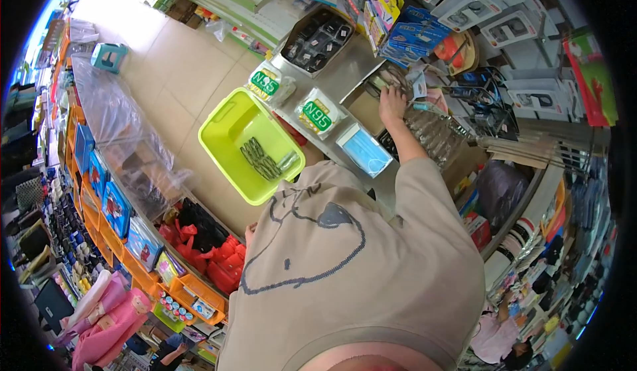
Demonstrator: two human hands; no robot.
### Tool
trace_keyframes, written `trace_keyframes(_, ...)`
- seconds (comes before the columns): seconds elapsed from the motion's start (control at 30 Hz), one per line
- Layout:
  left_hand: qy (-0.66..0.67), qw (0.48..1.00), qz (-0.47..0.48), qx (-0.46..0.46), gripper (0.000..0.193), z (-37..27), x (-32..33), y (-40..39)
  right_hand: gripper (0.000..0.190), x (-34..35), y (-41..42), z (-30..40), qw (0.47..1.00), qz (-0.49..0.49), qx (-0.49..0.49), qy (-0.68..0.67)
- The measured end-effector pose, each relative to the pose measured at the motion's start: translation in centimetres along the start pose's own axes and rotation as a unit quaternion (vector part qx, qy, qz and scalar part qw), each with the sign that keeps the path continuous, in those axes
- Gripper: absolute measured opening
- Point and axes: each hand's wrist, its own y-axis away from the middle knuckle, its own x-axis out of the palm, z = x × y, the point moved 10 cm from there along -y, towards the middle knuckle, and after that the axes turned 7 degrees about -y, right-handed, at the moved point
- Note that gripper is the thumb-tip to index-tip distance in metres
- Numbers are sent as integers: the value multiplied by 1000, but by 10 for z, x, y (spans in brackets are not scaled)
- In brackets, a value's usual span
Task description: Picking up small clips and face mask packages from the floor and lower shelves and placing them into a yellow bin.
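My right hand (393,105) reaches into a display bin on the counter. Its fingers rest on dark, clear-wrapped packets (390,77); whether they grip one is hidden. More clear-wrapped packets (435,135) lie beside my forearm. Only a sliver of my left hand (250,231) shows, at the left edge of my shirt, and its fingers are hidden. In front of me is a lime-green plastic basket (223,159). Inside it lie several bundled dark green items (260,158) and a clear packet (287,162).
On the metal counter (356,70) are an open box of blue face masks (366,149), two plastic packs (318,112) with green labels and a tray of small black boxes (318,40). Hanging packages (512,25) crowd the right. Orange bins (94,214) line the left. Another person (497,338) is at lower right.
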Motion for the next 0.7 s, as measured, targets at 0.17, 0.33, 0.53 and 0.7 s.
trace_keyframes(0.17,-11,1000,10,9,46,-12,2,-7,27,9,-2,-7,1000,18,6,-12)
trace_keyframes(0.33,-16,1000,16,10,47,-14,5,-8,33,14,-1,-4,997,66,7,-25)
trace_keyframes(0.53,-16,1000,16,10,47,-22,8,-11,33,-18,2,7,993,72,68,-70)
trace_keyframes(0.7,-26,999,23,13,47,-31,11,-13,39,-49,-24,54,981,-67,-56,-173)
